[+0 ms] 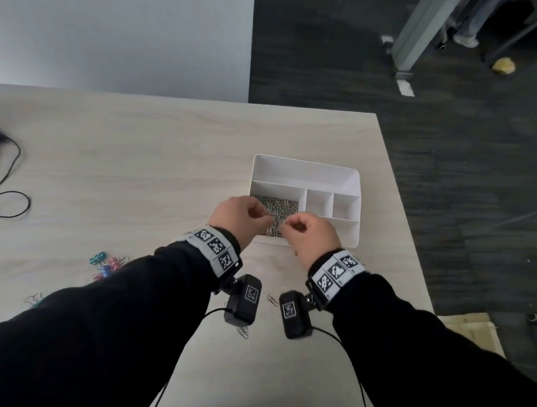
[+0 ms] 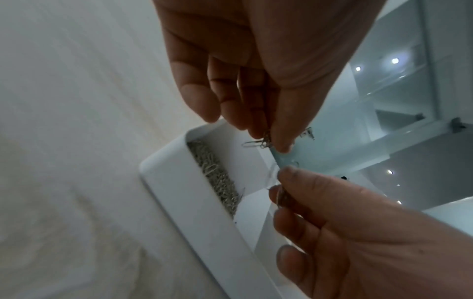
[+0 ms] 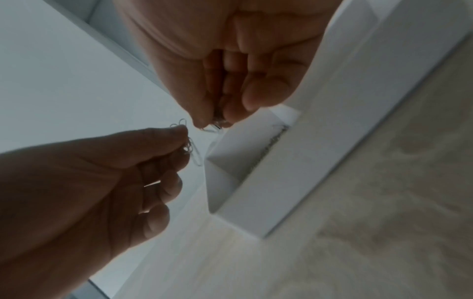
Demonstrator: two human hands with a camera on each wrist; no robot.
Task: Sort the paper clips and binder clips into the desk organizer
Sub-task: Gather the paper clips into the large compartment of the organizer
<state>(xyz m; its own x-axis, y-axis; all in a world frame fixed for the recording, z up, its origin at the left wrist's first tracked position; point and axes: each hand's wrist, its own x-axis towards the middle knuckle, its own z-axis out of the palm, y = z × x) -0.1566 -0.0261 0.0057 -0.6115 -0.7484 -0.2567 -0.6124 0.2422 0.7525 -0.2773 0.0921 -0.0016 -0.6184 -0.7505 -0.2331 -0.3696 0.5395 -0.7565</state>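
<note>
The white desk organizer [image 1: 350, 178] stands on the table, its front-left compartment filled with a pile of silver paper clips [image 1: 287, 205]. Both hands hover over that compartment, close together. My left hand [image 1: 262, 216] pinches a small bunch of silver paper clips [image 2: 257, 143] between thumb and fingers. My right hand [image 1: 286, 229] pinches more paper clips [image 3: 214, 126] at its fingertips. Coloured binder clips [image 1: 104, 263] lie on the table to the left, partly hidden by my left sleeve. Loose paper clips [image 1: 271, 300] lie near the front.
The organizer's other compartments [image 1: 319, 202] show white bottoms. A black cable [image 1: 8, 203] loops at the far left. The table's right edge [image 1: 404, 214] drops to dark carpet. More binder clips [image 1: 34, 298] sit near my left elbow.
</note>
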